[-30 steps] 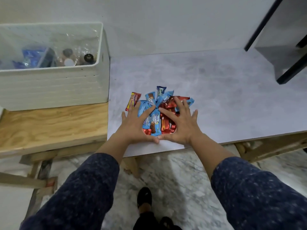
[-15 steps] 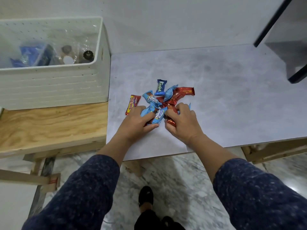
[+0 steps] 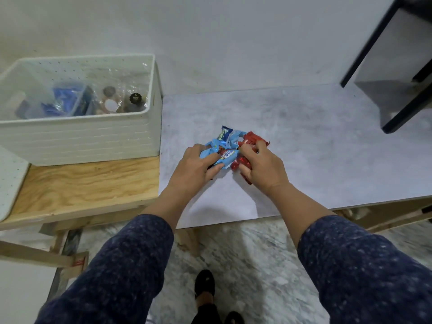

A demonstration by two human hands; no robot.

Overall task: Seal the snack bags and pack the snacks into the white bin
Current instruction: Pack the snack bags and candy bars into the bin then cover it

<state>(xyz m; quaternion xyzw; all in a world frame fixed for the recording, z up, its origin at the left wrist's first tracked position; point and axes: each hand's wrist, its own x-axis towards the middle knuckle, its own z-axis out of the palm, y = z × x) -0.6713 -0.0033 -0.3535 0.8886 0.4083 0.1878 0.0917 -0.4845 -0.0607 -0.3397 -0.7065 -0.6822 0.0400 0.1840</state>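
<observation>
Snacks (image 3: 230, 148) bunched on the grey desk (image 3: 304, 141) between your hands. Left hand (image 3: 198, 168) fingers clamp blue wrappers, right hand (image 3: 261, 166) fingers clamp red ones. White bin (image 3: 81, 139) sits left.

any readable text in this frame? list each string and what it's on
No string reads with confidence.
Dark blue wrapper at the top of the pile: green lettering, too blurred.
Light blue wrapper between the hands: white script, unreadable.
Red wrappers: print too small.
Black cap in the white bin: tiny text, unreadable.
</observation>
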